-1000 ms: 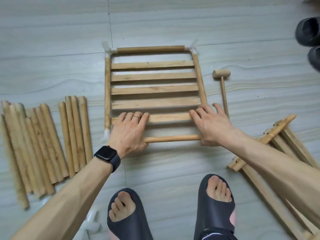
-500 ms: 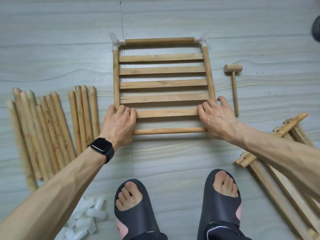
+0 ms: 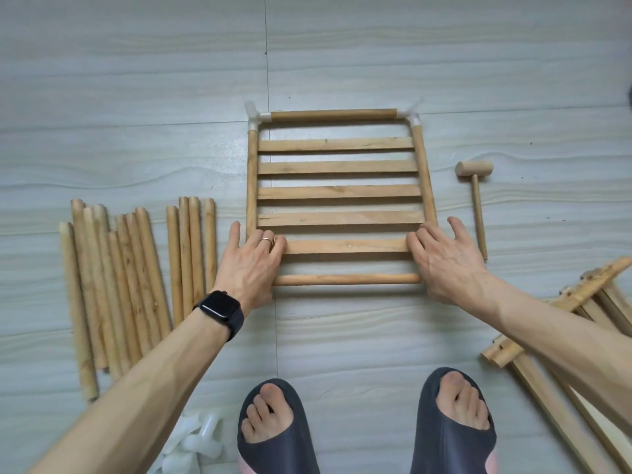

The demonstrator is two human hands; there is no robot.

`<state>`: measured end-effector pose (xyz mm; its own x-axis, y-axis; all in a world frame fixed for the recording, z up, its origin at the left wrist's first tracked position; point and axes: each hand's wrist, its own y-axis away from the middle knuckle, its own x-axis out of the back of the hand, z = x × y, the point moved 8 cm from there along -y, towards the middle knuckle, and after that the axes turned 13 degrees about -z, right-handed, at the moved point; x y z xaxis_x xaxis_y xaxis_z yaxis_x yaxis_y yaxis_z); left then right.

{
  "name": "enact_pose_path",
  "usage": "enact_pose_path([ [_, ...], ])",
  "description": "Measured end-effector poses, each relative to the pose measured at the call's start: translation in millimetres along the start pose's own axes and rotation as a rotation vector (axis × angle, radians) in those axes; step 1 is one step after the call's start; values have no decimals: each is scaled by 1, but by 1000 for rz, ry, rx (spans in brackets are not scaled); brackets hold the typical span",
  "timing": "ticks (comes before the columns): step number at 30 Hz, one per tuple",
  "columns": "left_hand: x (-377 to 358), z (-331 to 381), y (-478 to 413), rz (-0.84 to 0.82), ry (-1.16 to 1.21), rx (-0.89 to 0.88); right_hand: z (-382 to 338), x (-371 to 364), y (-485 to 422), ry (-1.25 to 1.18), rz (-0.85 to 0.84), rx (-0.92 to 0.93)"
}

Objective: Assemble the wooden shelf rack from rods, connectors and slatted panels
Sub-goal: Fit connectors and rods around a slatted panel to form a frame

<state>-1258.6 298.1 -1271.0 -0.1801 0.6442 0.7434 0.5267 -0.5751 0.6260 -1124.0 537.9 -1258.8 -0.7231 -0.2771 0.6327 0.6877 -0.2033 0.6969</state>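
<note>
Presently: slatted panel (image 3: 338, 192) flat on floor (image 3: 342, 336) within rod frame (image 3: 333, 115), left hand (image 3: 251, 260) and right hand (image 3: 444, 260) pressing flat-fingered on its near corners, gripping nothing; risk: uneven pressure may skew near rod (image 3: 345, 279), leaving hidden corner joints unseated.

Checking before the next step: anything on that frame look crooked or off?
The right side rod slants outward toward the near rod while the left side rod runs straighter, so the frame looks out of square; the wide lens may exaggerate it. The left hand and right hand hide both near corners.
</note>
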Motion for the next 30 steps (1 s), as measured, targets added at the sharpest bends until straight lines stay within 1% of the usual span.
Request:
enact_pose_path([
  [11,2,16,5,-13,92,29,12,7,3,-1,19,4],
  [14,-1,20,9,-1,85,36,8,1,6,-10,-5,-3],
  [18,0,29,15,-3,107,-1,6,-10,15,-56,-43,14],
  [20,-1,30,18,-39,141,-18,6,-14,22,-65,-54,21],
  [23,-3,29,23,-159,210,-59,-2,-22,32,-89,-154,51],
  [24,-1,27,24,-202,243,-72,-5,-23,34,-135,-199,72],
  [26,7,22,23,-263,355,-91,-5,-15,36,-340,-272,100],
  [27,16,19,20,-239,410,-94,-2,-6,36,-459,-250,100],
  [28,28,14,16,-175,439,-94,4,6,33,-553,-185,88],
  [30,54,3,3,-14,446,-76,23,26,23,-648,-19,26],
])
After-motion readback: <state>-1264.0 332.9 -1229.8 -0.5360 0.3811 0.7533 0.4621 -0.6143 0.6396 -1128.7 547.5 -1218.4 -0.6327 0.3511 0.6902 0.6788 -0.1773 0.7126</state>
